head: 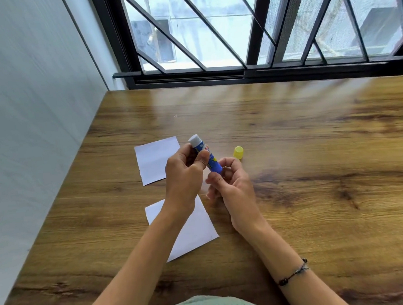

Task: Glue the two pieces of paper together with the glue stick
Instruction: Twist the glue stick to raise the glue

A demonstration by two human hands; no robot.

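Note:
I hold a blue glue stick above the wooden table, tilted, its white glue tip pointing up and to the left. My left hand grips its upper body. My right hand pinches its lower end between the fingertips. The stick has no cap on it; the yellow cap stands on the table just right of my hands. One white paper lies beyond my left hand. A second white paper lies nearer me, partly under my left forearm.
The table's left edge runs along a white wall. A black-framed window with bars stands behind the far edge. A thin bracelet circles my right wrist.

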